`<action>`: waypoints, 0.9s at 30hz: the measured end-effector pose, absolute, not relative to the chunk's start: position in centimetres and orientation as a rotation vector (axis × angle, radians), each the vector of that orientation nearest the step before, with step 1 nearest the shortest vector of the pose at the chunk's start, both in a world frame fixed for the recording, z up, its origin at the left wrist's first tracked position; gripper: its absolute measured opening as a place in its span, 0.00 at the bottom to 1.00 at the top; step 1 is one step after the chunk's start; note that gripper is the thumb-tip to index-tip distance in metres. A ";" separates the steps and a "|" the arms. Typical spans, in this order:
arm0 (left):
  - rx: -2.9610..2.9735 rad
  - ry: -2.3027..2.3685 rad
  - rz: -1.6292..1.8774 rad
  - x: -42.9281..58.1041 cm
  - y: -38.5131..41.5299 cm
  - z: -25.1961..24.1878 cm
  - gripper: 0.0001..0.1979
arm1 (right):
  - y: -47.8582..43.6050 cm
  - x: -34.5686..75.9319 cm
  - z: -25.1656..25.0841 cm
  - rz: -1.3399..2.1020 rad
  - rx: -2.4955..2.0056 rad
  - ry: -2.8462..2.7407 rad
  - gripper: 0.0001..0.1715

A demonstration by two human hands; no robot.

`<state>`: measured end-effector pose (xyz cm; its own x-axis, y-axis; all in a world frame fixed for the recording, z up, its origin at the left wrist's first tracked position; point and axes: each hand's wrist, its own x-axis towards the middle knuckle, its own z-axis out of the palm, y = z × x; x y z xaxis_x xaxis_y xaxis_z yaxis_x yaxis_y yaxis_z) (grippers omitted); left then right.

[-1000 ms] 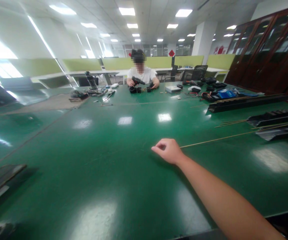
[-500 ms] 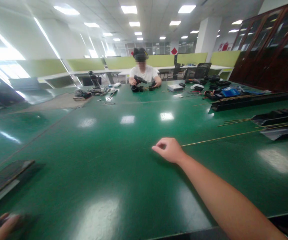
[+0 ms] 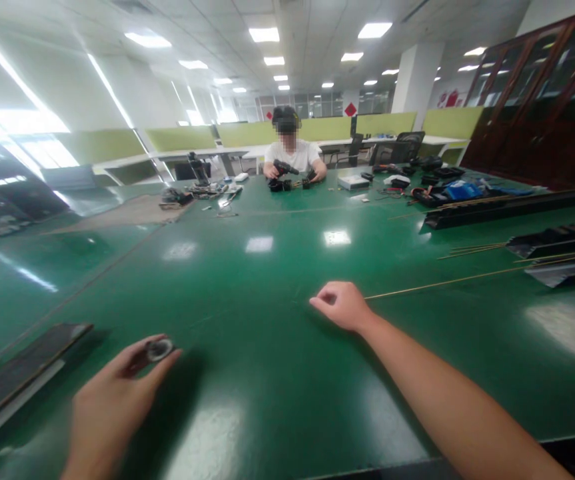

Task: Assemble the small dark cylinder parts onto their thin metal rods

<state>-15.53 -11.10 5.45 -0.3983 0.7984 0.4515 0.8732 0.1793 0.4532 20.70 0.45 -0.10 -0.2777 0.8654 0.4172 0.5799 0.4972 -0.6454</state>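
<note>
My right hand (image 3: 341, 305) rests on the green table (image 3: 247, 293), its fingers pinched round the near end of a long thin brass rod (image 3: 447, 283) that runs off to the right. My left hand (image 3: 112, 400) is raised over the table's near left part. Its fingertips hold a small round dark part with a shiny rim (image 3: 160, 349).
A flat dark panel (image 3: 17, 373) lies at the near left. Long black profiles (image 3: 507, 205) and more thin rods (image 3: 472, 249) lie at the right. A person in a white shirt (image 3: 292, 155) sits at the far end, holding a black tool among scattered tools and boxes.
My left hand has come up from the bottom left corner into view, carrying the small round part. My right hand has stayed on the rod's end.
</note>
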 end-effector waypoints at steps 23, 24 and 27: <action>-2.689 -1.604 -1.430 -2.3 1.8 1.2 0.11 | -0.8 20.7 -0.4 0.471 -1.216 -1.828 0.09; -2.686 -1.570 -1.432 -2.3 1.8 1.3 0.11 | -0.7 20.6 -0.4 0.469 -1.199 -1.842 0.07; -2.658 -1.480 -1.474 -2.0 1.8 1.3 0.10 | -0.4 20.3 -0.4 0.489 -1.146 -1.868 0.08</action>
<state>-1.96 1.84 1.31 0.2472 0.7817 0.5726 0.5754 -0.5939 0.5623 20.34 -0.39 -0.44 -0.2014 0.8598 0.4693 0.5195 0.4999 -0.6930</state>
